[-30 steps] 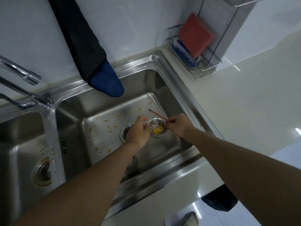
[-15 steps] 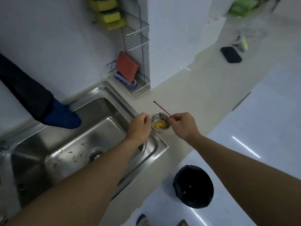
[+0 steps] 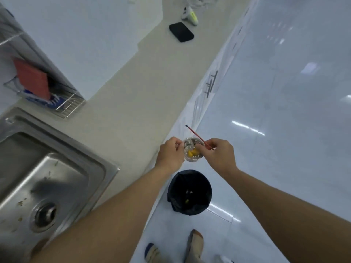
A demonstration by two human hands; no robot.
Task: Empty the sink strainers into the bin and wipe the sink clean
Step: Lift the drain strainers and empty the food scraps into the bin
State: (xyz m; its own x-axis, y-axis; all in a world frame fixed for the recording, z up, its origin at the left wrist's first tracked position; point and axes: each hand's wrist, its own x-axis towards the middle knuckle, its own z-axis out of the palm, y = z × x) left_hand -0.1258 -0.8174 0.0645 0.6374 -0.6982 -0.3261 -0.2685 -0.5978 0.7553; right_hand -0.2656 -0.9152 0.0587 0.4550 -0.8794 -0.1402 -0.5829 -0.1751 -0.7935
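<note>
Holding the small perforated steel strainer (image 3: 192,151) past the counter edge, we should bring it toward 6 o'clock over the black-lined round bin (image 3: 189,192), then tip and scrape with the thin red stick (image 3: 199,138); our left hand (image 3: 171,154) pinches its rim at 9 o'clock, our right hand (image 3: 218,156) grips the stick at 3 o'clock

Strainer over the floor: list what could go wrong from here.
1. The strainer, held by the left hand, looks short of the bin opening, so tipping it now could drop the yellow scraps on the white floor.
2. The right hand pinches a thin red stick at the rim; poking hard could flick bits sideways.
3. The grip is on the rim only, so the strainer might slip into the bin.
</note>
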